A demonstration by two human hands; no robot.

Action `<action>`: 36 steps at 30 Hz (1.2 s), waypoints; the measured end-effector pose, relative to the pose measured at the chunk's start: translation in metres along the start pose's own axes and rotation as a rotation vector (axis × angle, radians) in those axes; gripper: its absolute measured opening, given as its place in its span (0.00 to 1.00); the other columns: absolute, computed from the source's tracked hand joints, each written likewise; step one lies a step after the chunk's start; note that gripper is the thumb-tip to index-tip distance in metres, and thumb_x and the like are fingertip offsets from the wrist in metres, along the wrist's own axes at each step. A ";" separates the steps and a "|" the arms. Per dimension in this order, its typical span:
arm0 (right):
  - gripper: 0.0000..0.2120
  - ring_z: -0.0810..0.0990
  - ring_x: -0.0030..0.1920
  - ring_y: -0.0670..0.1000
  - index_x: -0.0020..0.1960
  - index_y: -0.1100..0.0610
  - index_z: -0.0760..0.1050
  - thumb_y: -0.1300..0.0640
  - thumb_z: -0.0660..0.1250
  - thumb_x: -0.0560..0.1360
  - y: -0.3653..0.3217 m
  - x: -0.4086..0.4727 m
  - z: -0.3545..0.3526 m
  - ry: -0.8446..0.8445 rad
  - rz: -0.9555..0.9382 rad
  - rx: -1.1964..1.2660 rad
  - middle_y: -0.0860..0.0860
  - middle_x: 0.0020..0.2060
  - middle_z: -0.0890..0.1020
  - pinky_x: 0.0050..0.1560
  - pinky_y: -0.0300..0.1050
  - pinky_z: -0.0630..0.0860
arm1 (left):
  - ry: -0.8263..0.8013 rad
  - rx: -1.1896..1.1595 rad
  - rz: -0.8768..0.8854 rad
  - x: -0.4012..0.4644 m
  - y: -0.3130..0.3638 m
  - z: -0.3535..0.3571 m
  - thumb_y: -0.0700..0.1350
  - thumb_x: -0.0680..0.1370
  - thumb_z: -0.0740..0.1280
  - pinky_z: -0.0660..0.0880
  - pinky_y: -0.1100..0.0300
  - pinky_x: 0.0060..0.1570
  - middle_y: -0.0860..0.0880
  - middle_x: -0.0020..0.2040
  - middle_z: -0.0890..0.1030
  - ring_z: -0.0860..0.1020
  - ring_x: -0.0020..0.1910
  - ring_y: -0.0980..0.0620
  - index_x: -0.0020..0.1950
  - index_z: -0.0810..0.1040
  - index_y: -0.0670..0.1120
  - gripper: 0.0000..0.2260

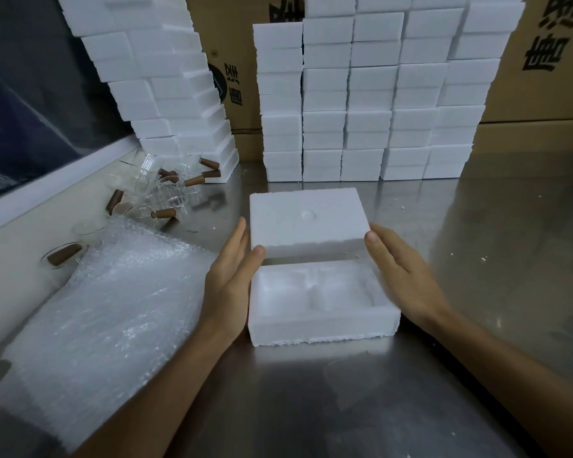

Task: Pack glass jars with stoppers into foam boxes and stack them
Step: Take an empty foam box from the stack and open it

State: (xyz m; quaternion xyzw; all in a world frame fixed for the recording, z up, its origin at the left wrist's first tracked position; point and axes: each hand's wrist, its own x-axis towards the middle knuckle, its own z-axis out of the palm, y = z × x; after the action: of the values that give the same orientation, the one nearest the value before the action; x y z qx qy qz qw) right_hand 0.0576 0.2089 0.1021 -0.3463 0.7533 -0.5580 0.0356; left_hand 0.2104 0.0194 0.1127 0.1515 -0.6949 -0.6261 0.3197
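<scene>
We see both hands on the foam lid (306, 223), which sits raised just behind the open foam box (321, 305) near the middle of the steel desk (477, 226). The left hand (230, 279) presses flat against the lid's left side, thumb on its near corner, fingers straight; the right hand (397, 262) does the same on the right side, thumb at the corner. The box's two hollows look bare. Glass jars (159, 190) with brown stoppers (196, 181) lie heaped toward the desk's far left corner, a bubble wrap sheet (106, 299) spreads along the left edge, and stacked foam boxes (368, 104) line the far edge.
</scene>
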 end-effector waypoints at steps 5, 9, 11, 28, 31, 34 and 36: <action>0.23 0.75 0.62 0.35 0.66 0.43 0.76 0.35 0.54 0.80 -0.002 0.002 -0.002 -0.053 0.068 -0.117 0.34 0.59 0.80 0.65 0.37 0.68 | 0.051 0.155 -0.101 0.005 -0.007 -0.001 0.51 0.79 0.68 0.70 0.66 0.62 0.61 0.65 0.74 0.74 0.66 0.58 0.73 0.72 0.51 0.23; 0.19 0.75 0.32 0.32 0.33 0.40 0.77 0.40 0.59 0.80 -0.002 0.007 0.000 0.018 0.131 -0.171 0.32 0.27 0.77 0.33 0.24 0.67 | 0.080 0.293 -0.089 0.006 -0.009 -0.001 0.48 0.79 0.68 0.69 0.72 0.53 0.63 0.56 0.80 0.77 0.57 0.64 0.65 0.80 0.53 0.14; 0.23 0.71 0.25 0.39 0.29 0.51 0.72 0.40 0.62 0.78 0.002 0.011 0.000 0.055 0.170 -0.140 0.38 0.22 0.72 0.28 0.29 0.65 | 0.110 0.303 -0.100 0.007 -0.010 0.000 0.45 0.78 0.69 0.71 0.69 0.54 0.64 0.54 0.81 0.78 0.56 0.63 0.59 0.83 0.53 0.11; 0.13 0.78 0.24 0.43 0.34 0.55 0.80 0.47 0.71 0.72 0.002 0.010 0.002 0.133 0.246 -0.086 0.45 0.27 0.82 0.22 0.31 0.69 | 0.251 0.227 -0.195 0.014 -0.001 -0.004 0.43 0.73 0.76 0.78 0.61 0.55 0.60 0.44 0.85 0.82 0.46 0.63 0.44 0.86 0.51 0.03; 0.13 0.77 0.23 0.42 0.35 0.56 0.80 0.47 0.72 0.71 0.000 0.012 0.003 0.129 0.250 -0.113 0.45 0.27 0.82 0.20 0.31 0.68 | 0.245 0.340 -0.120 0.014 -0.001 -0.004 0.44 0.73 0.75 0.74 0.76 0.47 0.64 0.44 0.83 0.77 0.41 0.73 0.41 0.85 0.54 0.04; 0.12 0.78 0.23 0.43 0.34 0.55 0.80 0.47 0.72 0.70 -0.002 0.016 0.002 0.108 0.270 -0.156 0.44 0.26 0.82 0.20 0.34 0.69 | 0.189 0.439 -0.045 0.014 -0.001 -0.003 0.42 0.75 0.74 0.67 0.83 0.41 0.63 0.58 0.76 0.73 0.42 0.79 0.44 0.86 0.51 0.03; 0.10 0.80 0.27 0.45 0.37 0.53 0.79 0.46 0.73 0.68 -0.004 0.018 0.000 0.100 0.277 -0.223 0.45 0.28 0.82 0.25 0.38 0.73 | 0.118 0.437 -0.037 0.014 0.000 -0.004 0.42 0.77 0.71 0.67 0.82 0.44 0.64 0.61 0.76 0.75 0.47 0.76 0.45 0.86 0.53 0.06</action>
State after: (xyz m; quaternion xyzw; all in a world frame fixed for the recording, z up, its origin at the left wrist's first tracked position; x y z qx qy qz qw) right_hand 0.0458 0.1980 0.1116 -0.2131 0.8516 -0.4775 0.0360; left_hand 0.2025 0.0082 0.1164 0.2661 -0.7914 -0.4562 0.3078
